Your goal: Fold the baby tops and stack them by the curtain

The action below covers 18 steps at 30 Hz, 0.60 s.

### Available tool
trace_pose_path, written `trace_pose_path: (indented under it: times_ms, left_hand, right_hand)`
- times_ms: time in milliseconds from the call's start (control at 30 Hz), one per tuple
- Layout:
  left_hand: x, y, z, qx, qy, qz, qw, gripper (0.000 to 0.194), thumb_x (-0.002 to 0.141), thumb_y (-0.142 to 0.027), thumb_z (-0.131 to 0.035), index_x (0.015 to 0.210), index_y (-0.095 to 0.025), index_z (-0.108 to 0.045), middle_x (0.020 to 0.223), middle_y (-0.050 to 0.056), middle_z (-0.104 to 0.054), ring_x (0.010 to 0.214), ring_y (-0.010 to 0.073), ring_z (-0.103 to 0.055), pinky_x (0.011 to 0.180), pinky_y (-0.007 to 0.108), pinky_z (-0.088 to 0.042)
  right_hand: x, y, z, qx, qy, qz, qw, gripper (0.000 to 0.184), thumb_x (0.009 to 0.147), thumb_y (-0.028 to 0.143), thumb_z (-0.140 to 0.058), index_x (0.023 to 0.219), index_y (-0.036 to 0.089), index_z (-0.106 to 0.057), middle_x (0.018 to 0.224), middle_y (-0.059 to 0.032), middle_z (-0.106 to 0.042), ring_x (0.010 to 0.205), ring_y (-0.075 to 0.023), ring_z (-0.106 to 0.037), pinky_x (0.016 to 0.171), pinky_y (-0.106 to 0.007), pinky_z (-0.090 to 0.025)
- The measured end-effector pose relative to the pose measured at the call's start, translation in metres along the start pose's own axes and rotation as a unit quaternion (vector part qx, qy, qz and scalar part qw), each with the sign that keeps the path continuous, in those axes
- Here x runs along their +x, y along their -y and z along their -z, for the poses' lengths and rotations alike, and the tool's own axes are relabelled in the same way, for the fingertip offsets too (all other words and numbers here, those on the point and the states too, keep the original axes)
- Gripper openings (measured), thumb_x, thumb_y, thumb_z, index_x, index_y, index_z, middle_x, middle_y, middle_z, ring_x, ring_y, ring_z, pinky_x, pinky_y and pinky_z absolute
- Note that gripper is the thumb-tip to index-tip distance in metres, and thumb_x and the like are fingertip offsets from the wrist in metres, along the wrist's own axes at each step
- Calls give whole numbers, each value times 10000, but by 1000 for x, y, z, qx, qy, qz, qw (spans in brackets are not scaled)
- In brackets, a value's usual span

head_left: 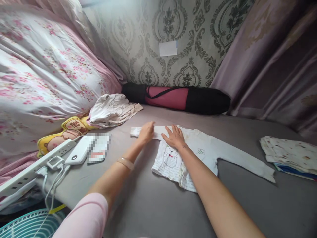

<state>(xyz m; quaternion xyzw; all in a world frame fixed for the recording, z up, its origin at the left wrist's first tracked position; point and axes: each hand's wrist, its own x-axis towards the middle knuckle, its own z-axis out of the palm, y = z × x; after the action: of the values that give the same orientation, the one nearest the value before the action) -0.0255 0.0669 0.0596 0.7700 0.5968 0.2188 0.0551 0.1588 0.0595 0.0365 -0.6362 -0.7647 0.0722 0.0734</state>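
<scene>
White shirt (206, 150) lies under the spread right hand (174, 136), forearm (210, 188) hiding part; left hand (147, 133) blurred, grip unclear.

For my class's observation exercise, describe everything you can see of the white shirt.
The shirt is white and long-sleeved, in what looks like soft knit, with a cat print, a green print and yellowish marks. It lies spread on the grey sheet, sleeves out to both sides, hem rumpled. The right hand rests spread on it; the left hand is at one sleeve, its grip unclear.
</scene>
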Motion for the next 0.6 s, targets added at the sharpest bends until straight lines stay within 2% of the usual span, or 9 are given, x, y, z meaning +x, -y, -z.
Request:
trace_pose_path:
  times_ms: [67,167,233,367,600]
  left_hand:
    - [0,-21,-24,-101,44,-57,992,547,863,-96,-368,1408,-142,-374,1266,144,-611,1172,212,-571,1011,367,-436]
    - [-1,-38,-53,-162,63,-44,984,612,855,-98,-353,1462,-108,-277,1373,181,-535,1248,226,-530,1042,388,-422]
    - [-2,-39,-61,-170,65,-26,983,629,859,-103,-342,1478,-74,-229,1395,209,-508,1266,234,-520,1058,400,-409]
    - [-4,-22,-55,-154,64,-9,986,671,857,-115,-359,1496,-48,-166,1405,224,-493,1277,239,-511,1067,406,-401]
    - [-11,21,-23,-61,79,69,993,734,830,-79,-384,1521,-79,-137,1430,182,-482,1302,246,-484,1078,370,-378]
  right_hand:
    - [0,0,0,-3,1,2,1000,644,943,610,-273,1492,276,-321,1581,-106,-222,1459,-253,-115,1148,-411,-45]
    - [0,-1,1,-14,-1,8,1000,577,963,527,-285,1482,280,-339,1578,-100,-234,1458,-245,-135,1148,-405,-68]
    - [0,-2,0,-24,-5,10,1000,571,965,517,-284,1486,286,-331,1575,-95,-243,1455,-244,-146,1148,-408,-83]
    - [2,-2,-3,-41,-12,7,999,633,953,589,-265,1501,275,-306,1580,-95,-227,1451,-257,-145,1144,-432,-90]
    - [5,-2,-5,-30,-10,4,999,658,941,623,-265,1493,269,-325,1568,-102,-250,1446,-257,-154,1144,-427,-87]
